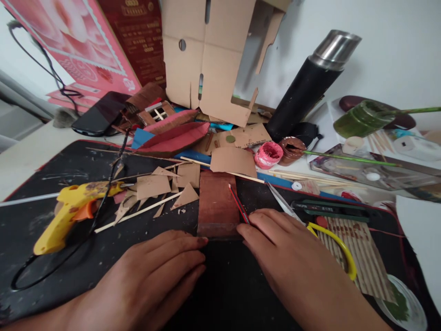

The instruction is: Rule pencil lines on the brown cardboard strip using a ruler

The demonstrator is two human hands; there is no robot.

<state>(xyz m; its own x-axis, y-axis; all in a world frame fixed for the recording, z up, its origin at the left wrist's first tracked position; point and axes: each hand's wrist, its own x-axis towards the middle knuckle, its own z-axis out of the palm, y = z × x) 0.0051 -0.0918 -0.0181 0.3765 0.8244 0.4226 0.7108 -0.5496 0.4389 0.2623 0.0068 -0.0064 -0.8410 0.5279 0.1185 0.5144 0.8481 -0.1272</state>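
Observation:
A flat, reddish-brown painted piece [218,202], apparently card, lies on the black mat with its near edge folded or bent. My left hand [161,271] is closed at its near left corner, fingers together and the thumb hidden. At the near right edge, the fingertips of my right hand [285,253] touch the same piece. A red and black pencil [237,202] is tucked in that hand, its tip pointing away from me over the brown piece. A bare curved piece of cardboard [233,160] rests just beyond the painted one.
Left lies a yellow glue gun [74,207] with its black cord, beside cardboard scraps [153,185]. Yellow-handled scissors [347,250] and a green cutter [330,209] are by my right hand. Paint jars [268,155], a leaning black flask [305,87] and a pink boat-like model [175,138] stand behind.

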